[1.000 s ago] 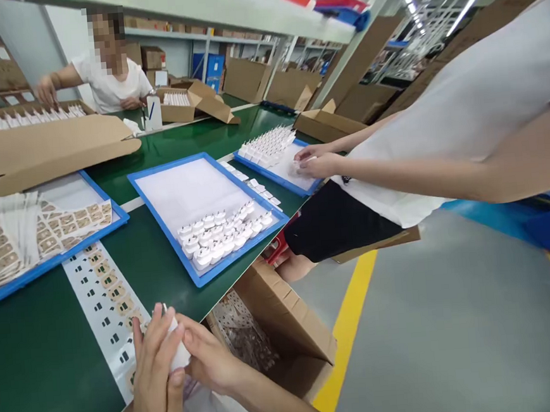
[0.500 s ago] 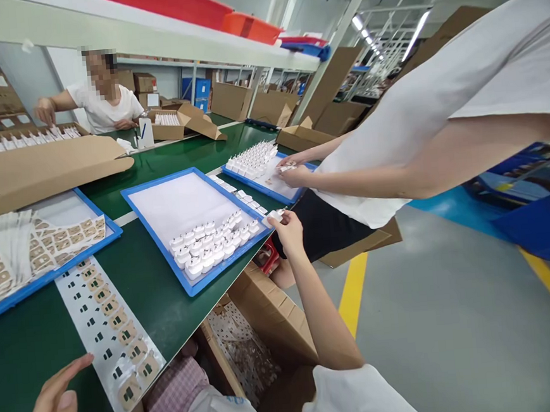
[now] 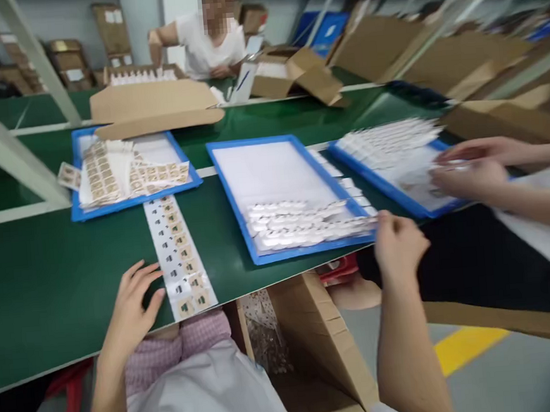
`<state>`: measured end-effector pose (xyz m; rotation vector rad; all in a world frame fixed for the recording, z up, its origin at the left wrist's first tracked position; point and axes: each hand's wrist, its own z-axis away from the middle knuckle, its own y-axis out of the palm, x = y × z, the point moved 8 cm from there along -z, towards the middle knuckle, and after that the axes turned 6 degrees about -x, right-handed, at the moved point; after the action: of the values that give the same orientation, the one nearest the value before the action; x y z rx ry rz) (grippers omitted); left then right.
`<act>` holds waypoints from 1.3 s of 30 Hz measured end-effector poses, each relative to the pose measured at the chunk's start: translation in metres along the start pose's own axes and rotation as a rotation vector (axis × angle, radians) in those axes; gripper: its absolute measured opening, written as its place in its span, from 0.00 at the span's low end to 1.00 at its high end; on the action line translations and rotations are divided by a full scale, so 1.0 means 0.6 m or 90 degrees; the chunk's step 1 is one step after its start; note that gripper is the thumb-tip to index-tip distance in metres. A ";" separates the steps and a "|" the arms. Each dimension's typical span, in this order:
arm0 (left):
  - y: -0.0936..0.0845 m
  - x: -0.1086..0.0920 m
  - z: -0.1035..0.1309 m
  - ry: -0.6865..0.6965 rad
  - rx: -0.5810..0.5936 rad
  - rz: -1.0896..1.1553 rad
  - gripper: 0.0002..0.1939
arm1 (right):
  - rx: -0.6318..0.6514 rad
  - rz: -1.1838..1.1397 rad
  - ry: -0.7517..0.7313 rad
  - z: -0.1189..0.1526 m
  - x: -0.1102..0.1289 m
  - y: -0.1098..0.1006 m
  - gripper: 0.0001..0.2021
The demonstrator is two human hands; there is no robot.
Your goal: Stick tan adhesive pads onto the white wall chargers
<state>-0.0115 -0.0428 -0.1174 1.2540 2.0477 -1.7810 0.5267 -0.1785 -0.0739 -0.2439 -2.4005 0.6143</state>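
My left hand [image 3: 133, 306] is open on the green table, fingers spread, its fingertips at the left edge of a sheet of tan stickers [image 3: 184, 264]. My right hand [image 3: 399, 247] is pinched closed at the front right corner of a blue-rimmed tray [image 3: 262, 169]. A small white plastic part seems to be at its fingertips, though motion blur hides the detail. Several rows of similar white parts [image 3: 300, 226] stand in the front of this tray. More white parts [image 3: 349, 184] lie along the table just right of it.
A blue tray of sticker sheets [image 3: 110, 174] lies at left. Beside me, a co-worker's hands [image 3: 472, 168] work over another blue tray [image 3: 388, 187]. Another person [image 3: 214, 39] sits across the table by open cartons. A cardboard box [image 3: 314, 342] stands below the table edge.
My view has swung right-to-left and levelled, so the trays appear farther right. My left hand has come to the sticker sheet's edge. My right hand stays closed by the tray corner.
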 end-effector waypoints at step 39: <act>0.078 -0.057 0.020 0.128 0.254 -0.035 0.36 | 0.578 -0.159 -0.508 0.386 0.505 0.074 0.09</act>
<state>0.0365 -0.0725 -0.1352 1.5474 1.8961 -2.2552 0.1463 -0.1284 -0.0903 0.8080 -2.4599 1.8264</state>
